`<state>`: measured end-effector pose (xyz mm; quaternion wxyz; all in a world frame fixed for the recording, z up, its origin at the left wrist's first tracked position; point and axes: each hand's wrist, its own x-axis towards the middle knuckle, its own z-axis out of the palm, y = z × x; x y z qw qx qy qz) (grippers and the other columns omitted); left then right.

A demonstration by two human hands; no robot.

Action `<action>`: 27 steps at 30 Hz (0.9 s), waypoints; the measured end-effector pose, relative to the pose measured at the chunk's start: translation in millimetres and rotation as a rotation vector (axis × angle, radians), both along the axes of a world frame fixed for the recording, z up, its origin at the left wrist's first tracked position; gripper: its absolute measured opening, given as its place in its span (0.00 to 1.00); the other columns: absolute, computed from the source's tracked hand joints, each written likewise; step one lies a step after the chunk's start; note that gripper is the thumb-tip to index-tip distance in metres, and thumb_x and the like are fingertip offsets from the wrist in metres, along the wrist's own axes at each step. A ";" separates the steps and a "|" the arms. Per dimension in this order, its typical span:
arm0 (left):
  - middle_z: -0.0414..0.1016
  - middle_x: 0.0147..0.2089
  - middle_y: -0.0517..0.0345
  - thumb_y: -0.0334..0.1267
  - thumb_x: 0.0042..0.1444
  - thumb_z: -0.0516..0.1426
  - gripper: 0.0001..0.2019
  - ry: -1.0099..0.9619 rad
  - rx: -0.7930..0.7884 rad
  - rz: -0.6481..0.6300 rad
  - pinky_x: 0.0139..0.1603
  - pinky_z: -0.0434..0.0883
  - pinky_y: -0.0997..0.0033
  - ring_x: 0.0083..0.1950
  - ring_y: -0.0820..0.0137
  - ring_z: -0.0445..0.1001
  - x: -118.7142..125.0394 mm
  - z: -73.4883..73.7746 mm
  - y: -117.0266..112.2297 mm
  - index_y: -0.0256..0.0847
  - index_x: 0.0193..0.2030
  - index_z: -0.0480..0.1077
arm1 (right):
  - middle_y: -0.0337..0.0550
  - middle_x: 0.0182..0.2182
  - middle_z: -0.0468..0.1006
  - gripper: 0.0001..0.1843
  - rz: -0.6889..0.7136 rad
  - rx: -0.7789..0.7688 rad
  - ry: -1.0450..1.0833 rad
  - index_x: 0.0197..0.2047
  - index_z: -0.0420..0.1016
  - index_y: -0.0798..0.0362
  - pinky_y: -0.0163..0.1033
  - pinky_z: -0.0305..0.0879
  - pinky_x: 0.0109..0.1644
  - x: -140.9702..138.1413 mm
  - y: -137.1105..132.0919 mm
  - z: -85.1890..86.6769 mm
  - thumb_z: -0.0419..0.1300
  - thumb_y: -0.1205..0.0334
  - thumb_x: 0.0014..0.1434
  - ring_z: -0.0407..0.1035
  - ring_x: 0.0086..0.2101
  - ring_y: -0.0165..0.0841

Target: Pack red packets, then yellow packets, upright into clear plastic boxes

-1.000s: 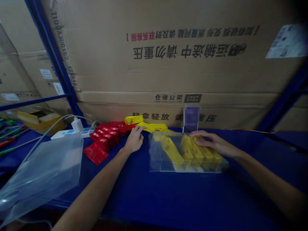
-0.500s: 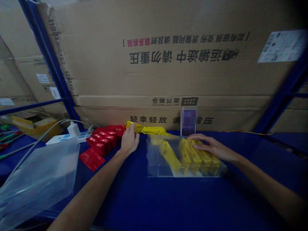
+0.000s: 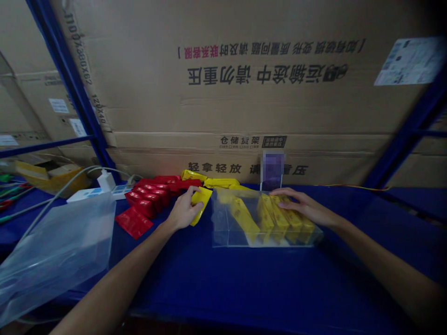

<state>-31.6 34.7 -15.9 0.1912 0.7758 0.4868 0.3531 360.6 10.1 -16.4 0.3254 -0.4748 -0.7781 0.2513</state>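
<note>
The left hand [image 3: 181, 211] is gripping one yellow packet [image 3: 201, 204] just beside a clear plastic box [image 3: 223, 228], while the open right hand [image 3: 303, 204] is resting on at least five yellow packets [image 3: 279, 218] lying inside that box, and two loose yellow packets [image 3: 221, 183] are lying behind it.

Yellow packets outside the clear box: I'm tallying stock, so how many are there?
3 at least: one yellow packet held in the left hand, and two more lying farther back, beyond the red packets. More may be hidden behind the clear box.
</note>
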 end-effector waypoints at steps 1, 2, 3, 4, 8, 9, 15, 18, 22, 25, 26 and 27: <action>0.74 0.40 0.56 0.44 0.55 0.55 0.19 0.075 -0.022 -0.021 0.32 0.68 0.71 0.34 0.66 0.74 -1.9 2.6 -1.0 0.42 0.53 0.62 | 0.39 0.54 0.72 0.20 -0.001 -0.003 0.000 0.52 0.73 0.38 0.53 0.54 0.64 0.0 -0.3 0.2 0.59 0.45 0.57 0.63 0.57 0.46; 0.74 0.40 0.55 0.46 0.55 0.56 0.19 0.147 -0.043 -0.052 0.33 0.69 0.70 0.35 0.64 0.75 -3.5 5.3 -2.5 0.43 0.52 0.63 | 0.39 0.54 0.72 0.20 -0.002 -0.007 0.000 0.52 0.73 0.38 0.53 0.54 0.64 0.1 -0.5 0.4 0.59 0.44 0.58 0.63 0.57 0.46; 0.75 0.40 0.55 0.48 0.54 0.57 0.21 0.216 -0.057 -0.085 0.35 0.69 0.69 0.37 0.63 0.75 -4.6 7.8 -4.3 0.43 0.52 0.64 | 0.39 0.54 0.72 0.20 -0.004 -0.011 0.000 0.52 0.73 0.38 0.53 0.53 0.64 0.1 -0.8 0.7 0.59 0.44 0.57 0.63 0.57 0.46; 0.75 0.40 0.55 0.48 0.52 0.59 0.22 0.286 -0.063 -0.116 0.37 0.69 0.68 0.38 0.62 0.74 -5.0 9.7 -6.2 0.43 0.52 0.65 | 0.39 0.54 0.72 0.20 -0.006 -0.016 0.001 0.52 0.73 0.38 0.53 0.53 0.64 0.1 -0.9 0.9 0.59 0.44 0.57 0.63 0.58 0.46; 0.72 0.44 0.51 0.45 0.48 0.61 0.23 0.547 0.040 -0.162 0.45 0.68 0.61 0.41 0.59 0.71 -3.8 10.7 -12.8 0.45 0.53 0.68 | 0.40 0.55 0.72 0.22 -0.017 -0.034 0.007 0.52 0.73 0.37 0.56 0.53 0.65 -0.5 -1.2 1.2 0.60 0.42 0.56 0.62 0.58 0.49; 0.71 0.45 0.51 0.44 0.49 0.59 0.23 0.579 0.074 -0.159 0.46 0.67 0.60 0.41 0.58 0.70 -4.2 10.1 -13.6 0.46 0.53 0.69 | 0.40 0.55 0.72 0.22 -0.022 -0.035 0.008 0.52 0.73 0.37 0.56 0.53 0.65 -0.9 -1.4 1.3 0.60 0.42 0.55 0.62 0.58 0.49; 0.73 0.47 0.52 0.38 0.52 0.57 0.22 0.535 0.089 -0.300 0.49 0.66 0.63 0.44 0.60 0.71 -22.3 22.3 -9.2 0.47 0.56 0.71 | 0.40 0.54 0.72 0.22 -0.025 -0.039 0.011 0.52 0.73 0.38 0.55 0.55 0.63 -1.9 -2.6 1.5 0.59 0.42 0.56 0.63 0.57 0.48; 0.75 0.48 0.52 0.38 0.54 0.57 0.19 0.385 -0.062 -0.445 0.44 0.68 0.67 0.43 0.64 0.73 -35.0 32.4 -1.9 0.43 0.53 0.72 | 0.39 0.55 0.72 0.21 -0.020 -0.035 -0.003 0.52 0.73 0.38 0.55 0.55 0.63 -0.8 -2.0 1.2 0.59 0.43 0.56 0.63 0.57 0.48; 0.77 0.44 0.50 0.43 0.56 0.58 0.17 0.216 -0.288 -0.558 0.37 0.69 0.71 0.38 0.67 0.74 -44.5 35.0 6.3 0.37 0.50 0.73 | 0.40 0.55 0.72 0.22 -0.008 -0.034 -0.008 0.53 0.72 0.38 0.56 0.53 0.64 0.6 -1.4 1.1 0.59 0.43 0.57 0.62 0.58 0.48; 0.78 0.44 0.50 0.44 0.56 0.60 0.18 0.178 -0.354 -0.595 0.40 0.69 0.70 0.41 0.66 0.75 -43.2 31.0 7.6 0.38 0.50 0.74 | 0.40 0.55 0.71 0.22 -0.015 -0.060 0.003 0.53 0.72 0.38 0.56 0.53 0.64 0.5 -2.3 1.4 0.59 0.42 0.57 0.62 0.58 0.48; 0.78 0.45 0.50 0.44 0.56 0.60 0.18 0.178 -0.340 -0.599 0.42 0.69 0.69 0.42 0.65 0.75 -40.5 28.8 7.3 0.39 0.51 0.74 | 0.40 0.55 0.71 0.22 -0.020 -0.068 0.005 0.52 0.72 0.38 0.56 0.54 0.64 0.2 -2.9 1.5 0.59 0.42 0.56 0.62 0.58 0.49; 0.77 0.47 0.51 0.45 0.56 0.60 0.18 0.180 -0.302 -0.598 0.44 0.69 0.68 0.44 0.64 0.75 -36.8 26.1 6.7 0.40 0.51 0.74 | 0.40 0.55 0.71 0.22 -0.025 -0.072 0.008 0.52 0.72 0.38 0.57 0.54 0.64 -0.1 -3.5 1.6 0.59 0.42 0.56 0.62 0.58 0.49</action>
